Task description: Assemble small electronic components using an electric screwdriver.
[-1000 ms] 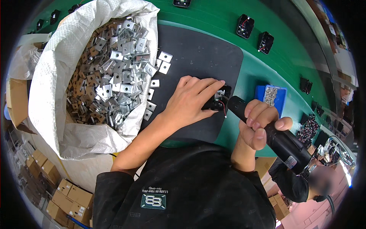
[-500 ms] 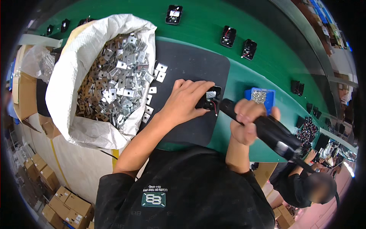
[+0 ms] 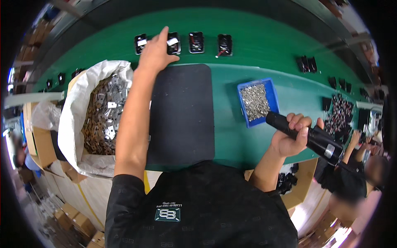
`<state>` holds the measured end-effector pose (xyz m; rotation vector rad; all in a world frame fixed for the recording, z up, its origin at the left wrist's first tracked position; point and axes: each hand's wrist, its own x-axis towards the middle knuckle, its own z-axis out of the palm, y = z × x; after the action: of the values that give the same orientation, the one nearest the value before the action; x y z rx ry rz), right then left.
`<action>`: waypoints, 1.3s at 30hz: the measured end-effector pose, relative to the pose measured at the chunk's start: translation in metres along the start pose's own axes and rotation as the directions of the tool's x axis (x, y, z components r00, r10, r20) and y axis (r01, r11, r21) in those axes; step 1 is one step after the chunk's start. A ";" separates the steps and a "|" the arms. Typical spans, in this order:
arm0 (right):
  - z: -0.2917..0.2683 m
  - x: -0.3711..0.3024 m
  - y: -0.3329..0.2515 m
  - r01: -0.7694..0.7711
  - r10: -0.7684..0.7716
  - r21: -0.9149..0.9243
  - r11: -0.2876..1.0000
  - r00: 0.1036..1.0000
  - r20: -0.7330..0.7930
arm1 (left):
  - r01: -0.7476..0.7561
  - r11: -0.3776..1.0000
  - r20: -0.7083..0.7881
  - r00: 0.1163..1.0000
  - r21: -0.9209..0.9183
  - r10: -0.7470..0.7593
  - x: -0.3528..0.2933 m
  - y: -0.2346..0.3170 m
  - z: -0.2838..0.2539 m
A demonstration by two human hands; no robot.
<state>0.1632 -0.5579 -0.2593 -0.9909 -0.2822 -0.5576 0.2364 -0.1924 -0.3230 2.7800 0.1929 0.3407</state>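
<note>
Firstly, bench point(image 3: 231, 144), green, running across our view: one. Sack point(image 3: 73, 124), white, wide-mouthed, beside our left forearm: one. Mat point(image 3: 182, 120), black, round-cornered, in front of us: one. Tray point(image 3: 271, 94), blue, right of the mat: one. Driver point(image 3: 318, 140), black: one, clasped in our right hand point(image 3: 293, 138), nose by the tray's near right corner; whether they touch we cannot tell. Cases, black: four in a row beyond the mat. Our left hand point(image 3: 155, 56), well apart from the right, spans the second case point(image 3: 175, 48) from the left, finger and thumb spread across it; whether they press we cannot tell. For a sound hold, we judge it best to pinch the outer walls, off the inner parts, and keep the driver's nose clear of the tray. Plates point(image 3: 109, 111), metal: a heap in the sack. Screws point(image 3: 255, 101), silvery: many, in the tray.
</note>
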 end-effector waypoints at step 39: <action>-0.005 0.026 0.022 -0.046 0.050 -0.033 0.998 0.993 0.108 | 0.007 0.966 -0.028 0.999 -0.257 -0.015 -0.192 0.071 -0.063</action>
<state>0.1969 -0.5609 -0.2650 -1.0566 -0.3470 -0.4661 0.0423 -0.2722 -0.2816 2.5181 0.1593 0.3765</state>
